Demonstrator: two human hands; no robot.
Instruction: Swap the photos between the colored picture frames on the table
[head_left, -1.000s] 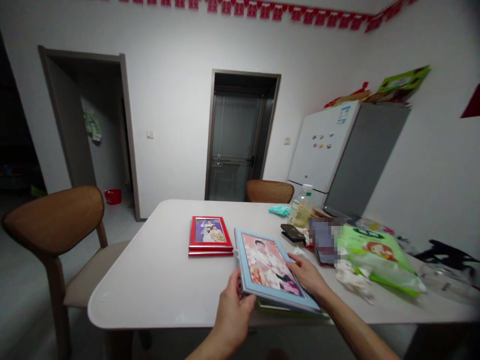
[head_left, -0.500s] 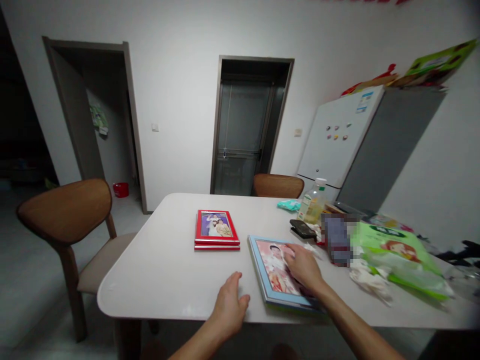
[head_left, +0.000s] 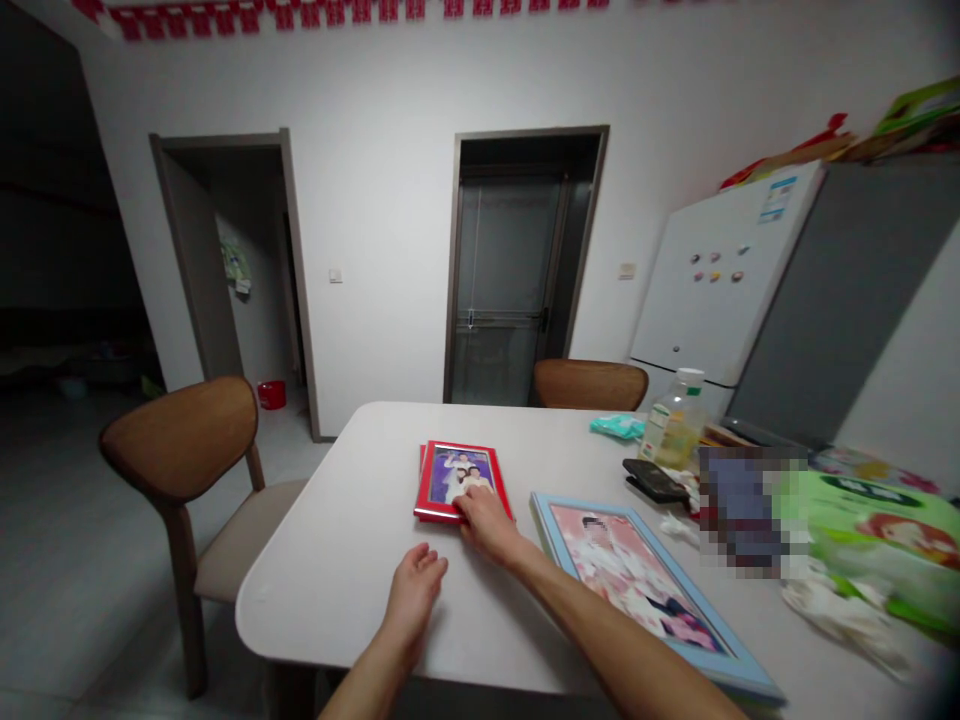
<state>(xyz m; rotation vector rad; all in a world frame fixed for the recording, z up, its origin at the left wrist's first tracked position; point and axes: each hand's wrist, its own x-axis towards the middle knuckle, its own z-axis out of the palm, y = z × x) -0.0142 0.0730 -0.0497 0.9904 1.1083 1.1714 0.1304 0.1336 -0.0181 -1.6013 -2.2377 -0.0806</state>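
Note:
Two red picture frames [head_left: 425, 495] lie stacked on the white table [head_left: 337, 560], the upper one turned slightly off the lower. My right hand [head_left: 484, 520] has its fingers on the near right part of the upper red frame, over its photo. Just in front of the stack, my left hand [head_left: 414, 590] hovers above the table with fingers apart, holding nothing. A larger light-blue picture frame [head_left: 637, 580] with a pink photo lies flat to the right, under my right forearm's far side.
Along the table's right side are a bottle [head_left: 673, 425], a black phone-like object [head_left: 655, 482], a teal packet [head_left: 617, 427], crumpled tissues [head_left: 844, 610] and a green package [head_left: 877, 510]. Brown chairs stand at the left [head_left: 180, 430] and behind the table [head_left: 591, 384].
My right hand has left the blue frame and moved left onto the red frames. The upper red frame has turned slightly. The view has shifted, and my left hand is nearer the red stack.

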